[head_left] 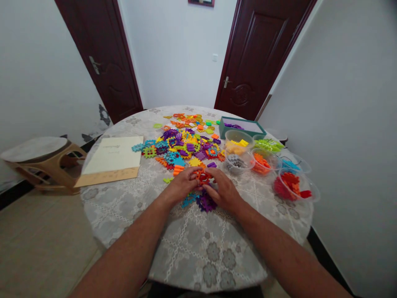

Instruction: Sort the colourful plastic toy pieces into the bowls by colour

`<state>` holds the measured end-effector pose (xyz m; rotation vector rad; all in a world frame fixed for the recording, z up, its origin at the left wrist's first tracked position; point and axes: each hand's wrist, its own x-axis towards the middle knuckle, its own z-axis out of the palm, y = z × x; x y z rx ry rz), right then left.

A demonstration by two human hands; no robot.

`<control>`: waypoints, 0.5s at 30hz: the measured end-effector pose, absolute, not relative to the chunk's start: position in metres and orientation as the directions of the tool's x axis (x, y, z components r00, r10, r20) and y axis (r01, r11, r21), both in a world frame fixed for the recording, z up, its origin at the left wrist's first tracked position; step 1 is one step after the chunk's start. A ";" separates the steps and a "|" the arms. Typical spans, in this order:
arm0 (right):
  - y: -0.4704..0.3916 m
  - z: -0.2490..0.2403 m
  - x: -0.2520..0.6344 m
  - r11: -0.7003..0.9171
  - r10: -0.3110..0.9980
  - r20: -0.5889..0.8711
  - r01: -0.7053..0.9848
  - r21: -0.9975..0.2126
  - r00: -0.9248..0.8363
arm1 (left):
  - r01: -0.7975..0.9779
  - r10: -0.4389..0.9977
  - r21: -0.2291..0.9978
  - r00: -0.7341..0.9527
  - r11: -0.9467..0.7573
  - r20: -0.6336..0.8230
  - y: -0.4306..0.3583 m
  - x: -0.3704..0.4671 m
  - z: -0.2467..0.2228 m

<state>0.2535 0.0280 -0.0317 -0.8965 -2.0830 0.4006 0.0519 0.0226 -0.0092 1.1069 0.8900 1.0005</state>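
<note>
Between my two hands is a red-orange plastic gear piece (203, 177), held by its edges. My left hand (186, 182) grips its left side with closed fingers, and my right hand (223, 191) has hold of its right side. Just below the hands, a purple gear piece (206, 202) and a blue gear piece (190, 200) lie on the tablecloth. Directly beyond my fingers spreads a pile of gear pieces (182, 145) in purple, yellow, blue, green and orange. An orange ridged block (178, 169) rests beside my left fingers.
Clear plastic bowls hold sorted pieces: yellow (238, 142), grey (237, 161), orange (260, 163), blue (290, 164) and red (287, 185). Behind them stands a green box (223, 129) with purple pieces. A cream folder (113, 155) lies left on the round table (124, 215). A stool (40, 155) stands beyond.
</note>
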 end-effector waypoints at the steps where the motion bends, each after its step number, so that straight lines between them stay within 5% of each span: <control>1: 0.029 -0.032 0.255 0.648 0.762 0.531 0.456 -0.610 -0.371 | -0.172 0.947 0.977 0.316 0.124 -0.064 0.023 0.052 -0.010; 9: 0.034 -0.014 0.272 0.395 0.891 0.265 0.343 -0.853 -0.368 | 0.075 0.910 0.995 0.414 -0.066 0.029 0.025 0.048 -0.010; 15: 0.018 0.044 0.324 0.496 0.847 0.508 0.574 -0.651 -0.154 | 0.138 0.961 0.990 0.275 -0.009 -0.030 0.034 0.044 -0.006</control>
